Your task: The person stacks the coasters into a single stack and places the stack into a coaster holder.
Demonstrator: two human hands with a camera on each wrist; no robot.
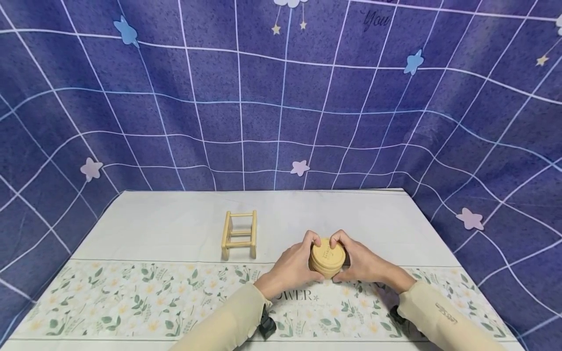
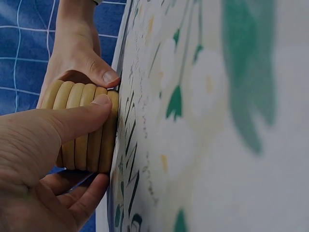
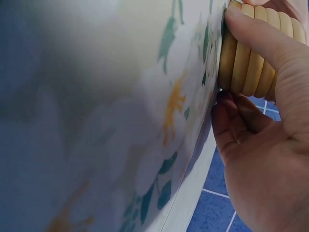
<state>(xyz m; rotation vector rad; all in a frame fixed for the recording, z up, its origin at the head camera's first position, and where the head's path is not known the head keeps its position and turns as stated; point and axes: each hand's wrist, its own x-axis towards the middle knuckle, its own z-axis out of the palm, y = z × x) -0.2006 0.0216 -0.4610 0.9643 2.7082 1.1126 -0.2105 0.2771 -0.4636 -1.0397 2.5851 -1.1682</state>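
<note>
A stack of round wooden coasters (image 1: 328, 258) stands on the table with dark lettering on its top piece. My left hand (image 1: 293, 264) grips the stack from the left, and my right hand (image 1: 363, 262) grips it from the right. Both index fingers bend over the top edge. In the left wrist view, the left thumb lies across the sides of several coasters (image 2: 81, 147), its tip close to the tabletop. From the right wrist, the other thumb is likewise laid along the coasters (image 3: 240, 70), with curled fingers on the far side.
Left of the hands, a small wooden rack (image 1: 240, 244) with rods stands on the white tablecloth (image 1: 167, 219). A floral printed band (image 1: 145, 300) crosses the table's front part. Behind and at both sides hangs a blue grid-patterned curtain (image 1: 259, 122) with stars.
</note>
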